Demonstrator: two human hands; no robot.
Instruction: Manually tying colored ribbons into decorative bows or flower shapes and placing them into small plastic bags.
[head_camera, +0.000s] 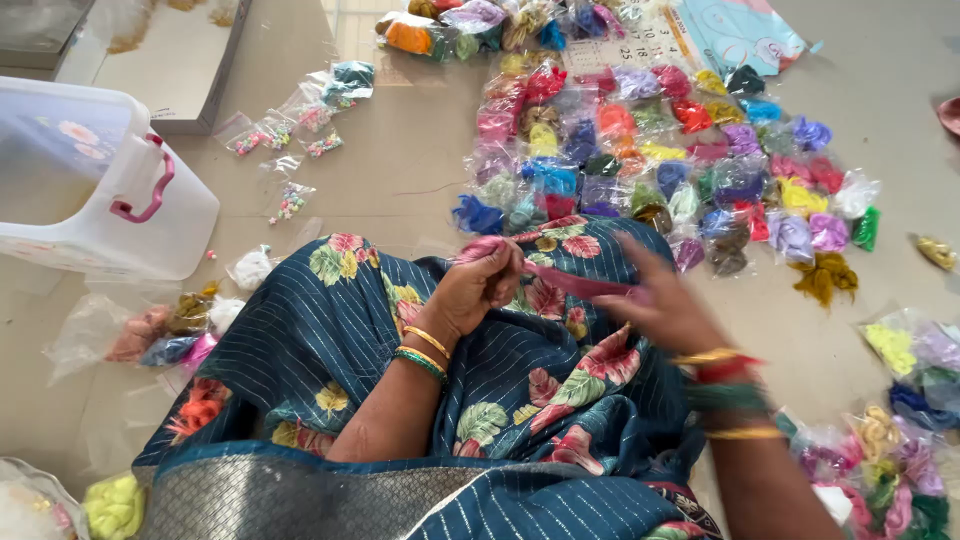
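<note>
My left hand (482, 285) is closed on one end of a pink bundle of thread (575, 282), held above my lap. The thread stretches rightward to my right hand (660, 300), which is blurred and grips the other end. Both wrists wear bangles. My lap is covered by dark blue floral cloth (330, 340). Beyond my hands lie several small clear packets of coloured thread (660, 160) spread on the floor.
A white plastic box with a pink handle (110, 190) stands at the left. Small bead packets (290, 140) lie near it. More thread packets sit at the lower right (890, 450) and left (160, 335). A printed paper sheet (740, 35) lies at the top.
</note>
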